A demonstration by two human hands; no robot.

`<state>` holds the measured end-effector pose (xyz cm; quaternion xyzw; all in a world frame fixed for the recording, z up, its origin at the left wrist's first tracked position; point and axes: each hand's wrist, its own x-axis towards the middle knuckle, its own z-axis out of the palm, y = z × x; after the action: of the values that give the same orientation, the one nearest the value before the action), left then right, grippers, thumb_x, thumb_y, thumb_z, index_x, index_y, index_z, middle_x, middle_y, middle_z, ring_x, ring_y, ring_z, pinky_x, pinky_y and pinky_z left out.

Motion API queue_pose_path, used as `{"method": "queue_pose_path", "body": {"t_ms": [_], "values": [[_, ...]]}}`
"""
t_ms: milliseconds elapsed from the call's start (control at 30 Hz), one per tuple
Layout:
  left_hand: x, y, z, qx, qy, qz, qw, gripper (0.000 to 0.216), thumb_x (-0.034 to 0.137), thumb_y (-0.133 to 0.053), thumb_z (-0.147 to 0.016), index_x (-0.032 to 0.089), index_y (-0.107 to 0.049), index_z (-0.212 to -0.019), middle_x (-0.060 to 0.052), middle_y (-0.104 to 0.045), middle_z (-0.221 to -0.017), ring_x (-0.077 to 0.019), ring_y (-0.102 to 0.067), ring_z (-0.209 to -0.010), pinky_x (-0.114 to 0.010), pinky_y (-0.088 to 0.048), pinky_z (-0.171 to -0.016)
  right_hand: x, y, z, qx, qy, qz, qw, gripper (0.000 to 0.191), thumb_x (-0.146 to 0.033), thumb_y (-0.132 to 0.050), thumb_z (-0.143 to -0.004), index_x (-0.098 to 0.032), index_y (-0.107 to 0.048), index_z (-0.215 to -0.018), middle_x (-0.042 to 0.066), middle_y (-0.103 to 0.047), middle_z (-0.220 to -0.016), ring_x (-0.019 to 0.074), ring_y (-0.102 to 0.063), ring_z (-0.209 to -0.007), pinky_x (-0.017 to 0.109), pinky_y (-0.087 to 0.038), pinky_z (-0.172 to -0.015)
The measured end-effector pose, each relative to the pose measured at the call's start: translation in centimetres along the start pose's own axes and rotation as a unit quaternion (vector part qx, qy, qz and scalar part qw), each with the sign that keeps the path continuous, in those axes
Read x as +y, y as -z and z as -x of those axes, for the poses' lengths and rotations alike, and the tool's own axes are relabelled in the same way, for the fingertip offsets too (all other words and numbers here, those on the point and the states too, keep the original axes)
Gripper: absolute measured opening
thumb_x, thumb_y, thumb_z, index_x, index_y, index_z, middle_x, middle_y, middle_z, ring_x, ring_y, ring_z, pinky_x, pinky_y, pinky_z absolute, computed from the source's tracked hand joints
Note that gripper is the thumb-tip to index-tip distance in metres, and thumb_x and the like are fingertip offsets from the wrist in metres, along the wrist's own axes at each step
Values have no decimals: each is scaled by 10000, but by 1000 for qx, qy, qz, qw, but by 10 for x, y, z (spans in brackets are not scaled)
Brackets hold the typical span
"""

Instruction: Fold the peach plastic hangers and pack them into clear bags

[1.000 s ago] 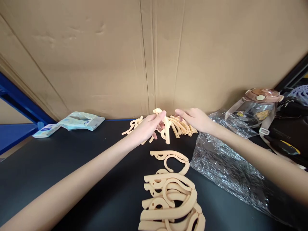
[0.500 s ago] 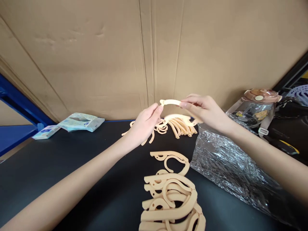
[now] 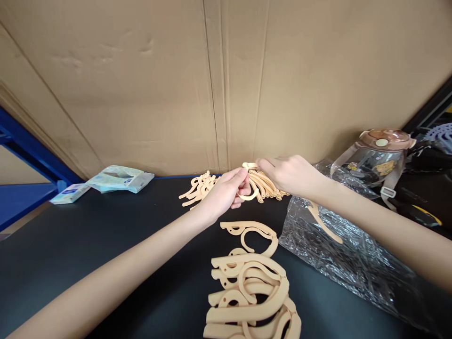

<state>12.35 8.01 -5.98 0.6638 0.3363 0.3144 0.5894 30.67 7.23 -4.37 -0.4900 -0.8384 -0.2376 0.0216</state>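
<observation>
My left hand [image 3: 229, 188] pinches a cream-coloured plastic hanger piece, and a curved hook [image 3: 250, 196] shows past its fingers. Against its fingertips my right hand [image 3: 286, 174] is closed on a hanger arm [image 3: 250, 165], mostly hidden by the fingers. Another hanger arm [image 3: 325, 223] slants out from below my right wrist; I cannot tell whether it is held or lies on the plastic. Behind the hands are a pile of loose hanger hooks [image 3: 201, 186] and a pile of hanger arms [image 3: 264, 186]. Nearer me, several folded hangers [image 3: 250, 301] overlap in a stack.
Crinkled clear plastic [image 3: 328, 263] covers the right of the black table [image 3: 106, 235]. A strapped drink bottle [image 3: 377, 160] stands back right. Tissue packs [image 3: 118, 179] lie back left beside a blue frame [image 3: 28, 146]. A cardboard wall [image 3: 141, 94] closes the back.
Both hands have come lower and closer together, and the right hand has turned. A hanger arm now shows below the right wrist. The folded hangers in front have stayed put.
</observation>
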Motion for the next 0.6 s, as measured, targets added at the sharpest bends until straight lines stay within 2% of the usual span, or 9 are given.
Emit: {"method": "queue_pose_path", "body": {"t_ms": [100, 167, 300, 433, 533, 600], "values": [[-10, -8, -5, 24, 6, -13, 1000, 305, 364, -301, -981, 217, -310, -714, 71, -321, -569, -63, -220, -410, -180, -180, -410, -6, -5, 1, -48, -26, -107, 993, 217, -74, -391, -877, -65, -591, -962, 121, -637, -699, 170, -473, -516, 318, -163, -501], [-19, -12, -7, 41, 4, -37, 998, 296, 332, -307, -970, 214, -330, -699, 61, -356, -561, -79, -269, -423, -195, -218, -427, -10, -9, 1, -58, -29, -158, 985, 191, -85, -406, -865, -86, -591, -913, 96, -616, -649, 156, -448, -490, 313, -174, -501], [-30, -16, 1, 47, -23, -114, 992, 328, 306, -384, -939, 198, -426, -633, 23, -476, -593, -129, -430, -556, -240, -336, -543, 0, -12, -1, -59, -52, -268, 960, 243, -149, -396, -892, -165, -555, -708, 26, -572, -573, 118, -442, -472, 278, -275, -517], [-21, -6, 4, 40, -25, -178, 983, 276, 291, -478, -906, 197, -570, -663, 19, -582, -698, -144, -502, -655, -251, -367, -606, 28, -13, -2, -15, -146, -382, 913, 326, -233, -331, -931, -169, -581, -732, 10, -573, -565, 119, -479, -494, 267, -354, -551], [-16, 13, -14, 63, 20, -198, 978, 251, 320, -482, -924, 191, -677, -833, 2, -632, -794, -131, -509, -601, -247, -371, -518, 38, -13, 0, 10, -200, -461, 865, 312, -287, -380, -905, -166, -609, -731, 5, -558, -581, 116, -464, -502, 266, -358, -536], [-20, 26, -32, 87, 45, -211, 973, 235, 330, -524, -926, 156, -678, -898, -15, -644, -839, -136, -557, -649, -246, -424, -539, 39, -13, 0, 27, -234, -510, 828, 283, -301, -411, -874, -166, -609, -724, -7, -497, -556, 112, -412, -478, 271, -332, -501]]}}
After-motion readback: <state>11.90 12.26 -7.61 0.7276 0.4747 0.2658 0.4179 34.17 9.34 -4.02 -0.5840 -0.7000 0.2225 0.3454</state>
